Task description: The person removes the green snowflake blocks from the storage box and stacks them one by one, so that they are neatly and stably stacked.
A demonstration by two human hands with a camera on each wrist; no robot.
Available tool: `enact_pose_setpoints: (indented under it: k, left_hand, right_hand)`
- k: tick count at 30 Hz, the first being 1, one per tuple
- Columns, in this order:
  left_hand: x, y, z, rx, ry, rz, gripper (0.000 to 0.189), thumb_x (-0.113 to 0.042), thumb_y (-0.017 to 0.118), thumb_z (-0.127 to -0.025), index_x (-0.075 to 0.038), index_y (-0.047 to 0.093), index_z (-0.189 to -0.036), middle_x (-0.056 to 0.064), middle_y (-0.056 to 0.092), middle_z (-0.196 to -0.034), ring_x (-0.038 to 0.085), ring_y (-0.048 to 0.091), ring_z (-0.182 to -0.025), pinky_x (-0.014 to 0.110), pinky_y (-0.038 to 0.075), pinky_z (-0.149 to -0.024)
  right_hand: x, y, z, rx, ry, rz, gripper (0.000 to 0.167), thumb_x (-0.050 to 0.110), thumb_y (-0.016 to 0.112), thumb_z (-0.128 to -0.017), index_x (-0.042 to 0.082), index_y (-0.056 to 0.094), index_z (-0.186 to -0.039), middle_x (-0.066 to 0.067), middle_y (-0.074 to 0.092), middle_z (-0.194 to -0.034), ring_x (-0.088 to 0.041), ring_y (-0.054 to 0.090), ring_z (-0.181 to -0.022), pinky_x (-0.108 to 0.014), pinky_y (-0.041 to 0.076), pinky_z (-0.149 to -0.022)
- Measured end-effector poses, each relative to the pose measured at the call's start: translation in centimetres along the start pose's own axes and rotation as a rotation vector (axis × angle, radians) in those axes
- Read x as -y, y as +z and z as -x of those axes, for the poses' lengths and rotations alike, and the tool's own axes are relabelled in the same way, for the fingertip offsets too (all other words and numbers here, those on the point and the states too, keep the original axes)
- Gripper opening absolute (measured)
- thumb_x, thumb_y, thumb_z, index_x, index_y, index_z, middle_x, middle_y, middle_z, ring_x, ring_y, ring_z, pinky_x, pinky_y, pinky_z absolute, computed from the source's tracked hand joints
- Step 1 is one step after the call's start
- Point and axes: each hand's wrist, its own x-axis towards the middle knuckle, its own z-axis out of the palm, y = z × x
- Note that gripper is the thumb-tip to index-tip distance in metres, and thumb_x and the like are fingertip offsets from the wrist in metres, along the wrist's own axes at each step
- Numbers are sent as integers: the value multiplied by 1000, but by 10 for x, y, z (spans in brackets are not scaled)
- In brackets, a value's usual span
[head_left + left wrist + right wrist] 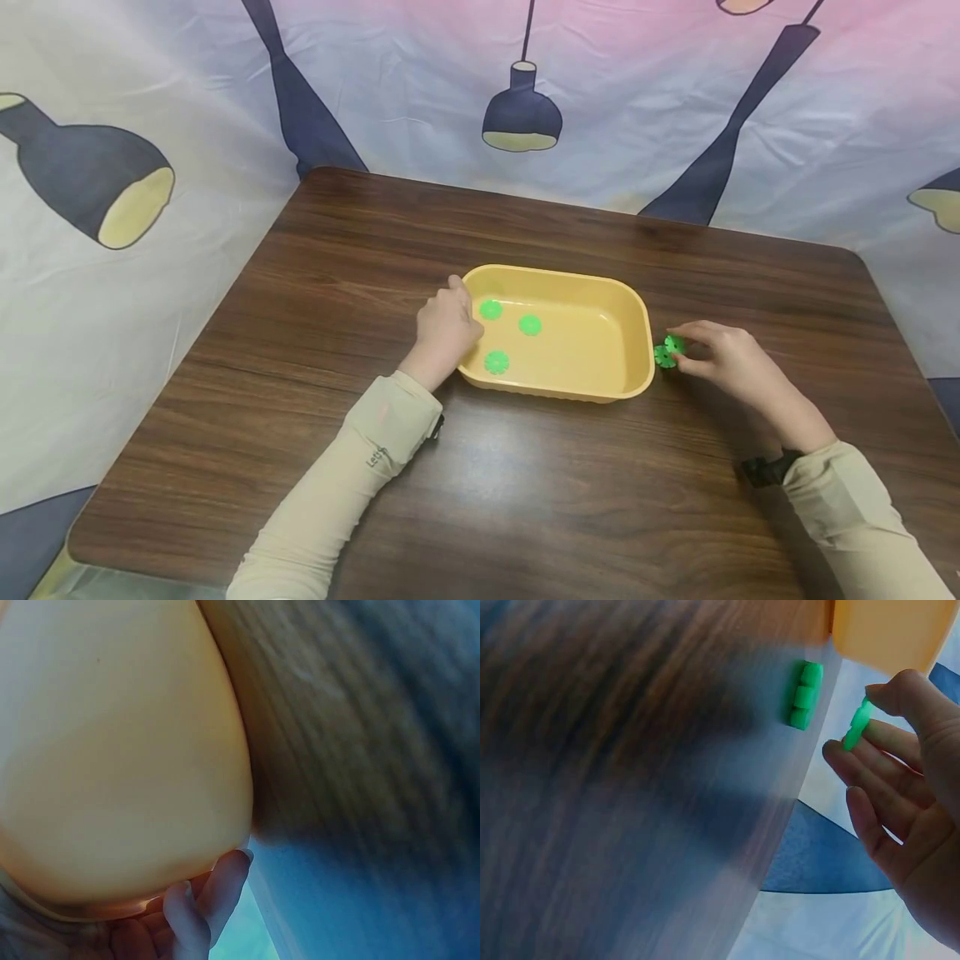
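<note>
A yellow plastic basin [573,354] sits mid-table with three green notched discs inside: one at the back left [491,310], one nearer the middle [530,325] and one at the front left [497,362]. My left hand [447,329] grips the basin's left end. In the left wrist view, fingertips [231,881] curl around the edge of the basin [127,772]. Right of the basin, my right hand [723,358] pinches a green disc [859,721] between thumb and fingers. Another green disc [805,696] lies on the table, close beside the held one.
The dark wood-grain table [525,500] has rounded corners. A fabric backdrop [420,92] printed with hanging lamps rises behind its far edge and along the left side. Dark bands circle both wrists, at the cuffs of pale sleeves [840,492].
</note>
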Motion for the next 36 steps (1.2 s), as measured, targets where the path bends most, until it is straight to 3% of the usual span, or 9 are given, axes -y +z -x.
enact_pose_setpoints:
  k: [5,11,28,33,36]
  left_hand:
    - [0,0,0,3,0,-4,35,-7,62,-70,-3,39,-96,13,59,-70,28,62,-65,40,49,-54]
    - [0,-1,-1,-7,1,-10,34,-7,62,-70,-3,39,-95,13,58,-70,28,62,-64,41,50,-54]
    - [0,-1,0,-2,-10,-14,33,-7,62,-71,-3,40,-95,13,58,-71,29,62,-66,41,50,-54]
    - [-1,-1,0,-5,-6,-15,33,-7,63,-71,-2,40,-95,14,59,-71,29,62,-65,41,50,-54]
    - [-1,-1,0,-1,-3,-13,34,-7,63,-71,-2,40,-96,14,59,-71,29,62,-64,40,50,-53]
  right_hand:
    - [3,0,0,46,-3,94,38,14,74,-76,2,65,-111,-17,66,-107,-32,65,-87,-49,50,-70]
    - [5,2,-1,7,-52,172,34,16,77,-72,8,69,-103,-11,69,-99,-28,67,-79,-46,49,-59]
    - [1,9,-5,42,-61,159,32,19,77,-72,7,69,-101,-9,69,-96,-27,66,-79,-46,50,-59]
    - [1,8,-5,64,-41,139,35,21,76,-73,7,67,-105,-11,68,-100,-30,65,-87,-49,50,-65]
    - [3,7,-4,25,-43,119,39,21,77,-73,8,66,-109,-12,67,-104,-33,63,-94,-52,47,-73]
